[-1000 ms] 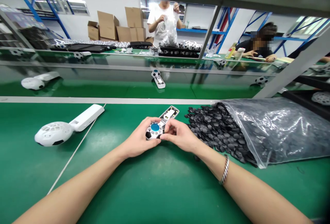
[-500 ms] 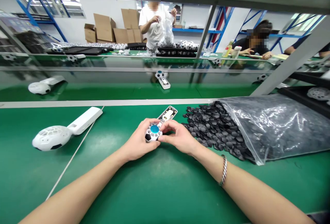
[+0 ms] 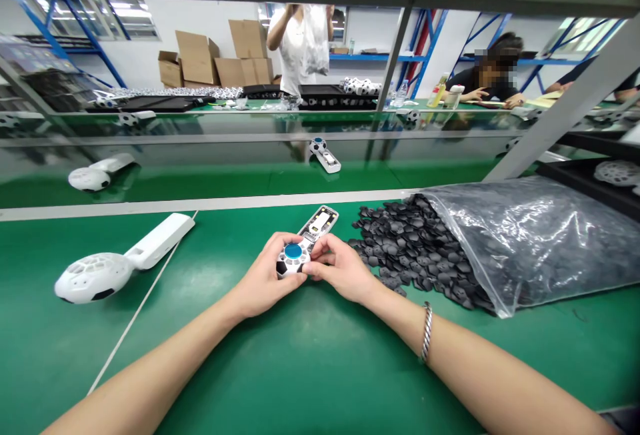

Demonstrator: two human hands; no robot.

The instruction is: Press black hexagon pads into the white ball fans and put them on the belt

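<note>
A white football-patterned device (image 3: 319,223) with a blue disc on its round head and circuitry showing in its handle is held over the green table. My left hand (image 3: 264,275) wraps round the left side of the head. At the head's right edge, by a black patch, my right hand (image 3: 343,268) is pinched; whether a small part is between its fingertips cannot be made out. Black pieces (image 3: 417,241) spill from a clear plastic bag (image 3: 555,241) on the right. Another white device (image 3: 95,277) lies at the left.
Beyond the white table edge (image 3: 225,205), a shiny green surface carries more devices (image 3: 327,158). A grey post (image 3: 545,108) slants down at the right, near black trays (image 3: 590,185). A person in white (image 3: 295,48) and another in black are across from me.
Both hands and the device have shifted slightly left in view, with the grip much the same. The devices on the far surface have moved right. The person in white has raised a clear bag.
</note>
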